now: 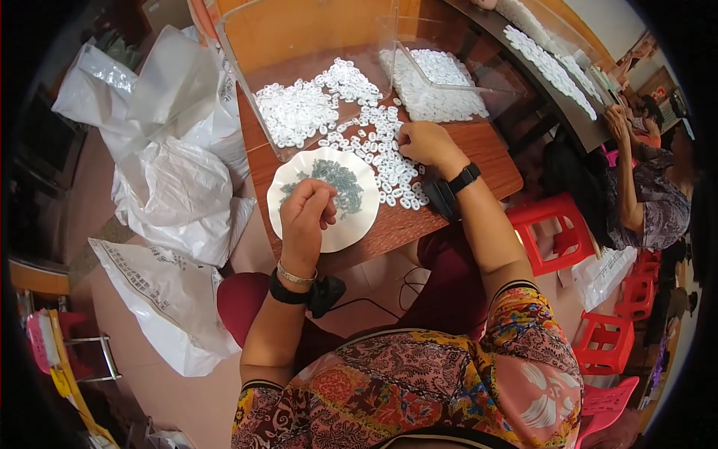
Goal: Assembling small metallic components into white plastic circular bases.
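My left hand is closed, fingers pinched together, over a white wavy-rimmed plate. The plate carries a heap of small grey-green slender pieces; what the pinch holds is too small to make out. Among loose white oval pieces with dark slots, my right hand bends its fingers down onto the pile. Its fingertips are largely hidden behind the hand, so what they grip does not show. Both wrists wear dark straps with black modules.
A clear-walled box stands around more white pieces on the brown table. Behind lies a second white heap. White sacks stand at left. Red stools and another person at a dark table are on the right.
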The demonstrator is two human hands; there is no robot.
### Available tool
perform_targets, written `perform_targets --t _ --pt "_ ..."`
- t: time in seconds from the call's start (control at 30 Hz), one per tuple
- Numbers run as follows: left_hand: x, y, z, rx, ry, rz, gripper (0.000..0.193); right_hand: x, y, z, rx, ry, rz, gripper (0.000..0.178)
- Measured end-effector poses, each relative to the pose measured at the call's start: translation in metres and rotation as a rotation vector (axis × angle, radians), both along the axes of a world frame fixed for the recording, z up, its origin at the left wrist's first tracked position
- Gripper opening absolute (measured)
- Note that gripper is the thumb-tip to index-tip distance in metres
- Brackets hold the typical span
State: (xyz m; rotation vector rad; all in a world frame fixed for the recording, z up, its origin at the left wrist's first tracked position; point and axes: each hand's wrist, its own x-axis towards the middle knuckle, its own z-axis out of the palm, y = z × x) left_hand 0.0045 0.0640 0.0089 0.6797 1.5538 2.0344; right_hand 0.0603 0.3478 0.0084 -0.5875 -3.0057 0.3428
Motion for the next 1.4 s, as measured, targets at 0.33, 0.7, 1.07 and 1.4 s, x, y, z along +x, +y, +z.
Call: perform_targets --t 0.33,0.7,1.07,1.4 --pt "-0.002 -0.002 -0.001 -0.001 -0.014 0.007 0.018 0.0 -0.011 0.009 -0.158 0.19 0.035 0.01" --pt "0.014 0.011 -0.006 0.139 -0.276 -0.1 0.028 0.001 -0.118 0.028 -1.263 0.426 0.325 0.007" --pt "0.003 0.005 -0.01 0.135 -0.25 -0.024 0.024 0.004 -0.134 0.034 -0.981 0.368 0.347 0.008" --pt "-0.018 -0.007 -0.002 0.024 -0.115 0.128 0.017 0.001 -0.117 0.025 -0.261 0.25 0.509 0.015"
